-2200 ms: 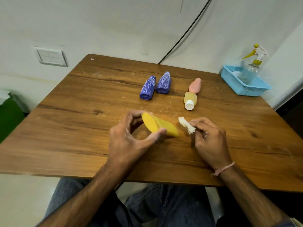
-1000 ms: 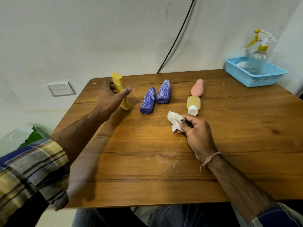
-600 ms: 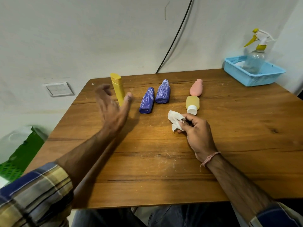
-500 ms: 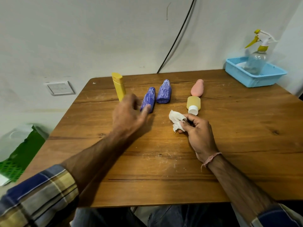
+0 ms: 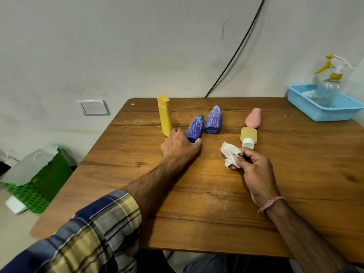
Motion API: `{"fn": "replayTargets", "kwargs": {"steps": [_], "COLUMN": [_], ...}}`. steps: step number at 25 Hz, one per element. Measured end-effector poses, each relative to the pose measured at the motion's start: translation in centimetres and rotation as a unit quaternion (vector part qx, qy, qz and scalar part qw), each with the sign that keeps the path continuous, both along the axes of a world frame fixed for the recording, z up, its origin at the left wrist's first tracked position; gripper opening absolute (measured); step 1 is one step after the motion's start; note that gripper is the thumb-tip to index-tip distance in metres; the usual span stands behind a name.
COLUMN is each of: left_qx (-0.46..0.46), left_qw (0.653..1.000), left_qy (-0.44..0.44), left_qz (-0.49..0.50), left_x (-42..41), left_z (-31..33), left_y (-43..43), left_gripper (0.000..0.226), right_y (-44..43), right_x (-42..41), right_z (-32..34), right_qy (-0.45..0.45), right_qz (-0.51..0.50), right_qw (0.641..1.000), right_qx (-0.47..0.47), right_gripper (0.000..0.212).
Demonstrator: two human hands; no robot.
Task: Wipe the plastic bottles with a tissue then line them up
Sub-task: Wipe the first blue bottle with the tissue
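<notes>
left hand curled round left purple bottle, near end | right hand pinches crumpled tissue | yellow bottle upright

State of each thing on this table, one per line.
Tall yellow plastic bottle: upright.
Left purple plastic bottle: lying, left hand grips its base.
Right purple plastic bottle: lying.
Pink plastic bottle: lying.
Pale yellow white-capped bottle: lying.
White tissue: crumpled, pinched by right hand.
Clear spray bottle: upright in blue basket.
</notes>
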State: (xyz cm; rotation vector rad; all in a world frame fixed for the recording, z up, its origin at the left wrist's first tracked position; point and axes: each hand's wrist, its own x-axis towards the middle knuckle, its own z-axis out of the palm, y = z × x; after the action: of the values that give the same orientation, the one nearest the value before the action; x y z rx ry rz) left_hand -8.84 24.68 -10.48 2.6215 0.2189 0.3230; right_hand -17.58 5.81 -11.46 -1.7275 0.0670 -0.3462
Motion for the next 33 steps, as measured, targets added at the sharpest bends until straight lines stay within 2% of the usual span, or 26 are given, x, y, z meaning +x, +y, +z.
{"fn": "replayTargets", "kwargs": {"steps": [4,8,12,14,15,17,18,19,21,23,26,30,33], "left_qx": [-0.030,-0.046,-0.057,-0.110,-0.159,-0.249,-0.255,-0.230,-0.152,-0.086,-0.038,-0.062,-0.107], "left_qw": [0.999,0.997,0.994,0.985,0.977,0.961,0.961,0.966,0.970,0.952,0.939,0.952,0.948], "left_qy": [0.025,0.048,0.060,0.071,0.063,0.012,-0.018,-0.029,0.006,0.065,0.094,0.046,0.003], "left_qz": [-0.023,-0.043,-0.066,-0.116,-0.130,-0.120,-0.111,-0.113,-0.188,-0.286,-0.327,-0.297,-0.301], "left_x": [-2.8,-8.4,-14.8,-17.1,-17.5,-16.3,-15.1,-13.6,-10.9,-8.8,-6.9,-8.7,-12.0], "left_z": [-0.2,0.2,1.3,1.7,1.8,1.5,1.1,1.0,0.8,0.8,0.6,0.3,0.1], "left_y": [2.5,5.2,4.5,3.6,3.4,4.2,5.0,6.0,7.7,8.4,8.1,7.2,6.3], "left_gripper": [0.051,0.051,0.064,0.068,0.063,0.039,0.030,0.034,0.061,0.078,0.064,0.039,0.032], "right_y": [0.0,0.0,0.0,0.1,0.1,0.1,0.1,0.2,0.2,0.4,0.4,-0.3,-1.2], "right_x": [-0.2,-0.2,-0.4,-0.5,-0.7,-1.1,-1.4,-1.7,-2.6,-3.4,-4.5,-6.4,-7.9], "right_z": [0.0,-0.2,-0.4,-0.4,-0.4,-0.3,-0.3,-0.2,-0.2,-0.1,0.0,-0.1,0.0], "right_qy": [-0.015,-0.033,-0.039,-0.040,-0.039,-0.040,-0.042,-0.045,-0.049,-0.054,-0.062,-0.083,-0.100], "right_qz": [0.010,-0.006,-0.027,-0.030,-0.033,-0.040,-0.042,-0.042,-0.039,-0.033,-0.027,-0.051,-0.091], "right_qw": [1.000,0.998,0.995,0.995,0.995,0.995,0.995,0.995,0.995,0.994,0.992,0.991,0.985], "right_qx": [-0.006,-0.048,-0.084,-0.091,-0.090,-0.080,-0.076,-0.075,-0.075,-0.085,-0.103,-0.097,-0.103], "right_gripper": [0.015,0.011,0.011,0.012,0.012,0.013,0.013,0.013,0.014,0.013,0.012,0.012,0.011]}}
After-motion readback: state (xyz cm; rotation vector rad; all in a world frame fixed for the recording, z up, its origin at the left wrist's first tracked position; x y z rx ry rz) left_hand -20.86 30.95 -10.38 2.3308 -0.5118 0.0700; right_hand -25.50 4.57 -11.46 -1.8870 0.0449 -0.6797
